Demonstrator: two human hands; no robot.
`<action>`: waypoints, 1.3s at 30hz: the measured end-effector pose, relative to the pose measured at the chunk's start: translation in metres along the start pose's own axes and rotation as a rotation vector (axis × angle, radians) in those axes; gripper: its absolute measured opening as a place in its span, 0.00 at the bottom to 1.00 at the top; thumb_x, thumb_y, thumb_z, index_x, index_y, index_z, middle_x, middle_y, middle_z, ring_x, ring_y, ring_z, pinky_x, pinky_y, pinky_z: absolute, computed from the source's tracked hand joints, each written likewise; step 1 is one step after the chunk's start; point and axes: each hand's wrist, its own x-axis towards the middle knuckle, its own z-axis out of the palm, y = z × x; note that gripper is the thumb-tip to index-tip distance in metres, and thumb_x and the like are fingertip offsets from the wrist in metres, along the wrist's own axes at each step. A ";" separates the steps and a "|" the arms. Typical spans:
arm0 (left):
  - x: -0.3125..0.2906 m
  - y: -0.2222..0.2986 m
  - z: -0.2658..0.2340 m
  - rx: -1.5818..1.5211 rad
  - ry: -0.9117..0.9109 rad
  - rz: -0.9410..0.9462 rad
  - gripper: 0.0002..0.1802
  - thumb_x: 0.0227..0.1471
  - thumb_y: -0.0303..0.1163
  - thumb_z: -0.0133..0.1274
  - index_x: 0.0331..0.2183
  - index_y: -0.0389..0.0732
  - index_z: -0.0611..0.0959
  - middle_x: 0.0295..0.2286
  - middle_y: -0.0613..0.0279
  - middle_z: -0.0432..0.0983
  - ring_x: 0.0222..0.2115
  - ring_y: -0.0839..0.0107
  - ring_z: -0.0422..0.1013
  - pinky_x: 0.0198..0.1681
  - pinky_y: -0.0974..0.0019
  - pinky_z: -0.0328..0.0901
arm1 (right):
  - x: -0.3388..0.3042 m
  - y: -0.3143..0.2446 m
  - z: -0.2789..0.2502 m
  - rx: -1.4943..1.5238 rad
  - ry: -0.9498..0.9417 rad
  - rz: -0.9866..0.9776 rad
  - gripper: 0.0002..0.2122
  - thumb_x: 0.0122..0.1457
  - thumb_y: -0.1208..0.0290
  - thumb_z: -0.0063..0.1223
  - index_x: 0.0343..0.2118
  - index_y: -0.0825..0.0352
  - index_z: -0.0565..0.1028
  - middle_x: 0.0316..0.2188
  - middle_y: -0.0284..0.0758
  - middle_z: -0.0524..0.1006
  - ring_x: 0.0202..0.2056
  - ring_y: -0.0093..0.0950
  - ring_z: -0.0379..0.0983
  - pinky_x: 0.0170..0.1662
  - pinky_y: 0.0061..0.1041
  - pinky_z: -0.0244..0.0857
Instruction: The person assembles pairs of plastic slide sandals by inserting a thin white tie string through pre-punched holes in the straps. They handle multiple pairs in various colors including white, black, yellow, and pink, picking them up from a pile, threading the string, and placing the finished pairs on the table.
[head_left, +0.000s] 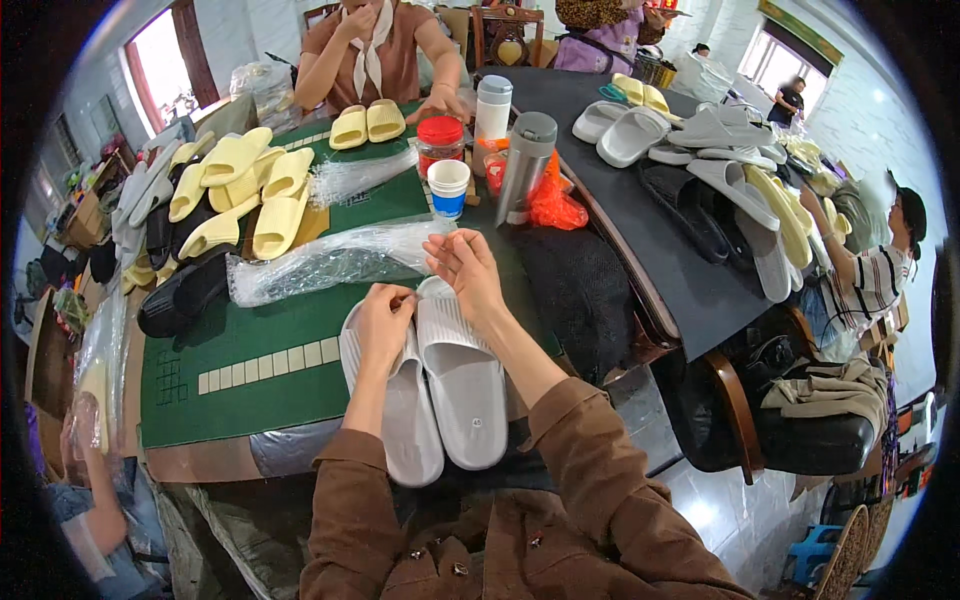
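Note:
A pair of light grey slippers point(464, 400) lies side by side on the table's near edge, soles overhanging it and toes pointing away from me. Over the left slipper is my left hand point(385, 325), its thumb and fingertips pinched together close to the ribbed upper. Whatever sits in that pinch is too small to make out. My right hand point(470, 272) hovers above the toe of the other slipper, empty, fingers loosely bent and apart. Just beyond my hands, a bundle of clear plastic bags point(330, 262) lies across the green mat point(250, 345).
Yellow slippers point(235, 180) are heaped at the left, with a black slipper point(188, 290) near them. A steel thermos point(527, 168), a paper cup point(448, 188) and a red-lidded jar point(440, 140) stand ahead. More slippers cover the dark table point(640, 240) at right. People sit across and right.

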 end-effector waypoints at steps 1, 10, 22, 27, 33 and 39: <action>0.001 -0.002 0.000 0.018 -0.038 0.015 0.11 0.48 0.29 0.55 0.36 0.38 0.84 0.28 0.57 0.73 0.29 0.65 0.71 0.35 0.65 0.65 | 0.000 0.000 -0.001 0.013 -0.006 0.009 0.06 0.67 0.67 0.40 0.39 0.63 0.65 0.43 0.41 0.74 0.46 0.33 0.74 0.47 0.31 0.71; -0.003 0.009 -0.003 -0.147 -0.033 0.044 0.16 0.52 0.22 0.49 0.43 0.43 0.82 0.27 0.58 0.72 0.27 0.68 0.68 0.35 0.69 0.63 | 0.003 0.007 -0.003 -0.042 -0.014 0.072 0.06 0.67 0.67 0.40 0.38 0.64 0.65 0.43 0.42 0.74 0.48 0.36 0.72 0.53 0.38 0.68; -0.005 -0.005 0.002 -0.046 0.126 0.046 0.10 0.48 0.22 0.47 0.32 0.39 0.82 0.29 0.56 0.74 0.28 0.64 0.71 0.33 0.65 0.64 | -0.039 -0.081 -0.005 0.447 -0.118 -0.084 0.04 0.66 0.67 0.43 0.38 0.60 0.67 0.25 0.27 0.68 0.29 0.20 0.68 0.41 0.27 0.71; -0.006 0.005 -0.003 -0.045 0.087 0.013 0.09 0.49 0.21 0.47 0.32 0.37 0.81 0.29 0.56 0.74 0.29 0.66 0.70 0.33 0.66 0.64 | -0.092 -0.189 -0.019 -0.189 0.177 -0.616 0.05 0.66 0.68 0.43 0.37 0.63 0.68 0.23 0.26 0.63 0.24 0.16 0.60 0.31 0.19 0.63; -0.005 0.005 0.000 -0.088 0.047 -0.007 0.09 0.52 0.22 0.46 0.33 0.36 0.81 0.30 0.57 0.75 0.28 0.69 0.68 0.34 0.68 0.62 | -0.128 -0.287 -0.108 -0.795 0.581 -0.964 0.07 0.66 0.68 0.44 0.40 0.65 0.71 0.26 0.25 0.64 0.26 0.14 0.56 0.29 0.16 0.53; -0.005 0.011 -0.005 -0.060 0.016 -0.020 0.08 0.53 0.22 0.46 0.33 0.34 0.80 0.30 0.56 0.75 0.29 0.68 0.69 0.34 0.68 0.63 | -0.106 -0.361 -0.198 -0.962 0.924 -0.715 0.23 0.60 0.51 0.51 0.48 0.66 0.67 0.40 0.33 0.72 0.24 0.15 0.58 0.24 0.14 0.52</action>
